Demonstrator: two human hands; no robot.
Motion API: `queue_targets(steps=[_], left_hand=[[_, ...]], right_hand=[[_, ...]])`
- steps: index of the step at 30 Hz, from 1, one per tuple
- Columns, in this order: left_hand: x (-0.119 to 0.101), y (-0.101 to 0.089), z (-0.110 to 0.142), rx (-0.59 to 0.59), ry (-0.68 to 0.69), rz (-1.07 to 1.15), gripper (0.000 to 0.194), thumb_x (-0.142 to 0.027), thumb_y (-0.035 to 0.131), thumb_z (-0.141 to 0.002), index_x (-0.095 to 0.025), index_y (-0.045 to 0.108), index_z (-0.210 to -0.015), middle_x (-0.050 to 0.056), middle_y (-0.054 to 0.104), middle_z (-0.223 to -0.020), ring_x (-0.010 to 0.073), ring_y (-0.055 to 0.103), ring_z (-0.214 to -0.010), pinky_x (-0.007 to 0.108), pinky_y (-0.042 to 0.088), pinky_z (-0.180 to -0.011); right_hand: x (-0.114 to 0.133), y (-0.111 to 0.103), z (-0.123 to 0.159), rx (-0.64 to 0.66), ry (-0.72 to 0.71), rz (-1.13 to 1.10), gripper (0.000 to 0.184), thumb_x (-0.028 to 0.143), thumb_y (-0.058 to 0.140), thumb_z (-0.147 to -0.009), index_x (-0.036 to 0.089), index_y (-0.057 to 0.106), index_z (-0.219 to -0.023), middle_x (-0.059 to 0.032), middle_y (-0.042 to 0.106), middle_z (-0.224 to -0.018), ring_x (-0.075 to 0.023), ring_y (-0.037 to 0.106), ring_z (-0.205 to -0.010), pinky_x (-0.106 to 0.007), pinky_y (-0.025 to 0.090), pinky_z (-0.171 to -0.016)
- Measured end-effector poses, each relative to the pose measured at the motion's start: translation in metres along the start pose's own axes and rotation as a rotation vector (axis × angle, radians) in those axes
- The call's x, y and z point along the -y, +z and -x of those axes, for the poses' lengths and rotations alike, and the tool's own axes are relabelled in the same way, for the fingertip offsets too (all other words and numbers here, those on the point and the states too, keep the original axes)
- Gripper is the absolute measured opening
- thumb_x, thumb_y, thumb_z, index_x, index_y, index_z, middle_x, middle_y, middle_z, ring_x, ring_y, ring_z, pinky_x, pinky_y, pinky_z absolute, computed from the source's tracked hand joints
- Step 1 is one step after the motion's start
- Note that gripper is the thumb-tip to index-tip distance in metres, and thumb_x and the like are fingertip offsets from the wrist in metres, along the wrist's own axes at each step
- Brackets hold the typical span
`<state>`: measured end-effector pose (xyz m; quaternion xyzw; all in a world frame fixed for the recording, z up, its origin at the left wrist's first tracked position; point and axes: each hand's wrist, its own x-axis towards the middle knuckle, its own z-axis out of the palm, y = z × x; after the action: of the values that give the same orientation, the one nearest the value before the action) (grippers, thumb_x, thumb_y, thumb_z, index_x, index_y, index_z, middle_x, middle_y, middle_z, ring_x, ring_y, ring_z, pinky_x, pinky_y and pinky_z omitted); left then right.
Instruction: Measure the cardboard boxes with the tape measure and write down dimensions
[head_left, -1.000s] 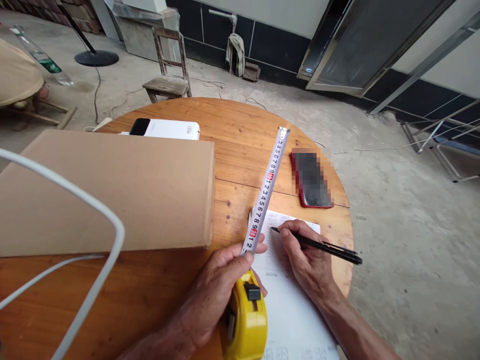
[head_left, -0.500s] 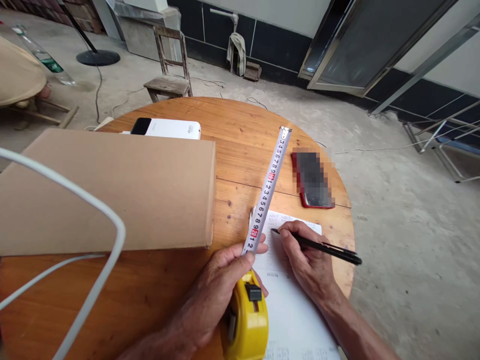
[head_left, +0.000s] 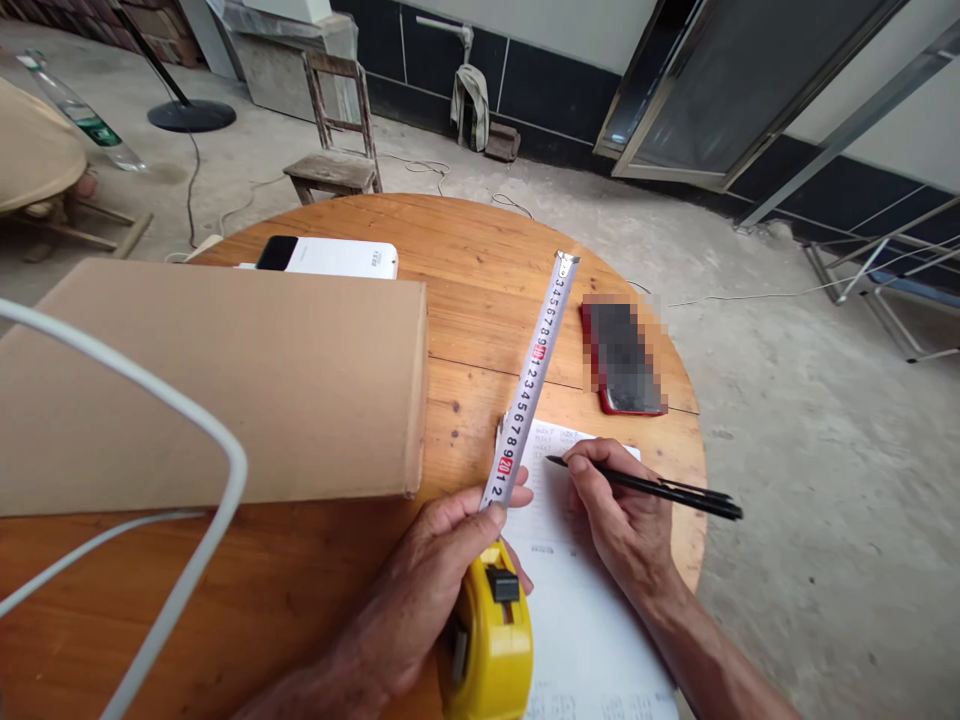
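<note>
My left hand (head_left: 442,570) is closed round a yellow tape measure (head_left: 495,640), thumb pressed on the blade just above the case. The white blade (head_left: 531,385) sticks out away from me, showing a little past 22 at the thumb. Between thumb and fingers my right hand (head_left: 626,510) grips a black pen (head_left: 660,487), its tip at the handwritten lines near the top of a sheet of paper (head_left: 577,620). That paper lies on the round wooden table (head_left: 480,260), partly under the tape and both hands.
A cardboard box (head_left: 225,380) covers the table's left side, with a white device (head_left: 345,258) behind it. One phone in a red case (head_left: 624,357) lies near the right edge. A pale bent tube (head_left: 225,450) crosses the lower left. Beyond stands a wooden chair (head_left: 334,172).
My right hand and the pen have shifted slightly right along the paper. My left hand keeps the tape measure nearly still.
</note>
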<state>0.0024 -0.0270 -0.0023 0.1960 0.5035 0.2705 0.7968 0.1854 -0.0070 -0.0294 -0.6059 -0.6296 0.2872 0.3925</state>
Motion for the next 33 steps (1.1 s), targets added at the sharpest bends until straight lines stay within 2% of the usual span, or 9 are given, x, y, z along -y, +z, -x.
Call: queue_targets(steps=[4, 11, 19, 33], left_hand=[[-0.0006, -0.0016, 0.0011, 0.008, 0.001, -0.003, 0.043, -0.040, 0.051, -0.086, -0.017, 0.057, -0.122, 0.002, 0.065, -0.061, 0.0109, 0.052, -0.052, 0.020, 0.039, -0.052], [-0.0012, 0.0001, -0.0001, 0.008, -0.006, 0.000, 0.043, -0.041, 0.052, -0.085, -0.015, 0.058, -0.120, 0.002, 0.064, -0.060, 0.0135, 0.055, -0.059, 0.020, 0.039, -0.053], [0.0026, -0.0030, -0.0019, 0.018, 0.001, -0.022, 0.052, -0.043, 0.053, -0.084, -0.015, 0.052, -0.128, 0.003, 0.067, -0.065, 0.0128, 0.053, -0.059, 0.022, 0.039, -0.056], [0.0031, -0.0029, -0.0027, 0.021, 0.000, -0.005, 0.052, -0.042, 0.053, -0.084, -0.014, 0.052, -0.128, 0.004, 0.068, -0.065, 0.0126, 0.053, -0.057, 0.021, 0.038, -0.053]], right_hand=[[-0.0021, -0.0011, 0.0017, -0.019, 0.021, -0.026, 0.014, 0.027, 0.050, -0.089, 0.020, 0.058, -0.080, 0.0046, 0.048, -0.055, -0.0109, 0.045, -0.049, -0.023, 0.034, -0.046], [0.0004, -0.0011, 0.0004, 0.008, -0.022, 0.026, 0.013, 0.025, 0.051, -0.089, 0.020, 0.057, -0.078, 0.0042, 0.049, -0.058, -0.0099, 0.042, -0.049, -0.023, 0.034, -0.046], [0.0017, -0.0004, -0.0005, 0.005, -0.048, 0.053, 0.012, 0.022, 0.050, -0.088, 0.020, 0.057, -0.078, 0.0054, 0.047, -0.057, -0.0089, 0.041, -0.048, -0.022, 0.033, -0.045], [0.0002, 0.0000, -0.0016, 0.030, -0.077, 0.055, 0.011, 0.022, 0.051, -0.087, 0.019, 0.057, -0.079, 0.0043, 0.051, -0.060, -0.0092, 0.044, -0.052, -0.022, 0.036, -0.049]])
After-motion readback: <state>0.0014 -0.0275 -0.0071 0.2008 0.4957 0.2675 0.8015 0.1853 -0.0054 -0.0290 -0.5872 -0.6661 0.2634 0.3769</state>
